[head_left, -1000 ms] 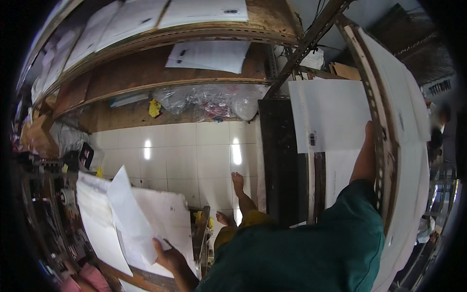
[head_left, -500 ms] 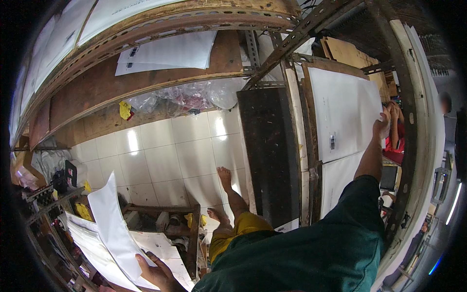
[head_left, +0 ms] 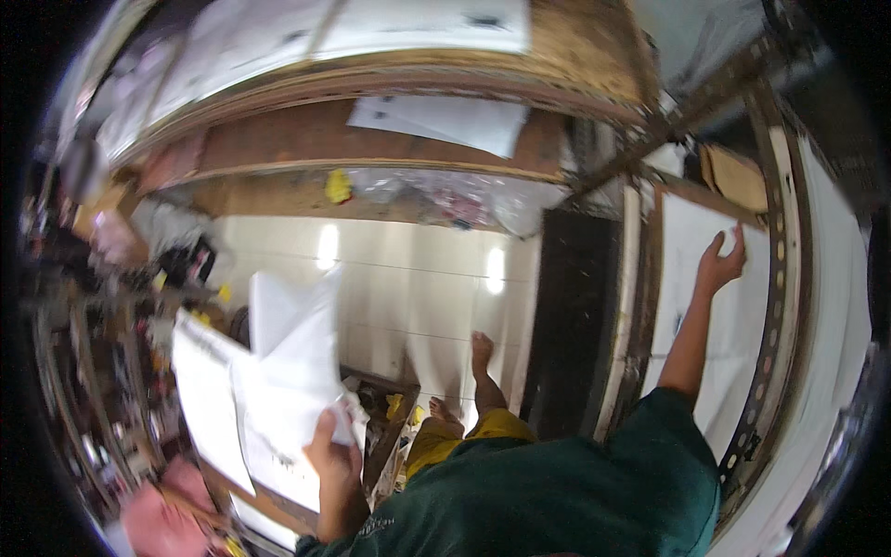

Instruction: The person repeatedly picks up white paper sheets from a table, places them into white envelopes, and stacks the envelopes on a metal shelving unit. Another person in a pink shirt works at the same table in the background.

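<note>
My left hand (head_left: 336, 453), at the lower left, pinches the near edge of a white sheet (head_left: 302, 371). The sheet stands up, folded or bent along its middle, over a stack of white printed sheets (head_left: 212, 395). My right hand (head_left: 722, 265) is stretched out at the right over a board with white sheets (head_left: 682, 269) lying on it. Its thumb and fingers are apart, and nothing shows between them. Whether its fingertips touch the sheet is hard to tell. Motion blurs much of the picture.
Ahead, a metal-framed wooden shelf (head_left: 251, 139) holds more white sheets (head_left: 445, 119), with clear plastic bags (head_left: 464, 197) beneath. A dark board (head_left: 571, 316) stands beside the right rack. Perforated metal posts (head_left: 756, 399) run along the right. Something pink (head_left: 167, 515) is at lower left.
My left hand has lifted and moved right with the white sheet, which now bends more. My right hand's fingers have spread at the board's sheets. The whole view has swung left.
</note>
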Demonstrator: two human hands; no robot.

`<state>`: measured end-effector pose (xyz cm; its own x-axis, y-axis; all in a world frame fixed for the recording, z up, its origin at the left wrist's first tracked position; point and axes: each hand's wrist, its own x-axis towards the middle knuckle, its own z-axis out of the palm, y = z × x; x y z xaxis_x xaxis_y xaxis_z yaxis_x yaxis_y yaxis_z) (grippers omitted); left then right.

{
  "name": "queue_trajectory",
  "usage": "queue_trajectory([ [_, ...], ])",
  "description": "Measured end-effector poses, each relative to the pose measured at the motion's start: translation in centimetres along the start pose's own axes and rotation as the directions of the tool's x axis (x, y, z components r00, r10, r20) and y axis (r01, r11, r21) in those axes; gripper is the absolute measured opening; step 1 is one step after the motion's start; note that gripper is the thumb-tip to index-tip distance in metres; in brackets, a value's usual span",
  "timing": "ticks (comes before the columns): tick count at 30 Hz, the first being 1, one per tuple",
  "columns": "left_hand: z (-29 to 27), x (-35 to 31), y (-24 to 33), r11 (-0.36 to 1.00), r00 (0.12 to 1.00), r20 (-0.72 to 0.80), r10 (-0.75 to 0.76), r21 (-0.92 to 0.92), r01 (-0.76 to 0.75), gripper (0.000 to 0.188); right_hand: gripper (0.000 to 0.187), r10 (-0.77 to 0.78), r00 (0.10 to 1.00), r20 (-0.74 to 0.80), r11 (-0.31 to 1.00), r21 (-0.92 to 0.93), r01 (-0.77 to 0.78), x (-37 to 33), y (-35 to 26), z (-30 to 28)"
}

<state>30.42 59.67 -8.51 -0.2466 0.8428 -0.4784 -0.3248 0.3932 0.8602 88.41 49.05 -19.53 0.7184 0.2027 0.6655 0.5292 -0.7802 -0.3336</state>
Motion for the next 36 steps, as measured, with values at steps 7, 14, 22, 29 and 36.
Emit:
queue_trajectory([
  [7,0.4,0.1,0.9,0.954,0.924,0.306,-0.227,-0.12,0.274,0.04,0.05,-0.633,0.599,0.491,0.17,0.842,-0.512,-17.9,-28.4,-8.7],
  [14,-2.9,-0.2,-2.3,0.936,0.899,0.437,-0.02,-0.308,0.17,0.035,0.048,-0.883,0.257,0.393,0.193,0.803,-0.564,-25.7,-34.9,-16.7],
  [22,-11.0,3.6,-5.5,0.925,0.918,0.338,-0.208,-0.237,0.297,0.037,0.038,-0.863,0.218,0.456,0.272,0.783,-0.56,-22.2,-41.1,-12.3],
  [29,-17.2,7.8,-3.7,0.821,0.968,-0.161,-0.193,-0.567,0.07,0.042,0.045,-0.845,0.153,0.513,0.345,0.741,-0.576,-21.9,-44.4,-8.0],
  [36,-27.9,10.0,-6.0,0.572,0.781,-0.614,-0.115,-0.684,-0.453,0.049,0.04,-0.893,0.035,0.449,0.367,0.77,-0.521,-24.2,-49.1,-6.0],
])
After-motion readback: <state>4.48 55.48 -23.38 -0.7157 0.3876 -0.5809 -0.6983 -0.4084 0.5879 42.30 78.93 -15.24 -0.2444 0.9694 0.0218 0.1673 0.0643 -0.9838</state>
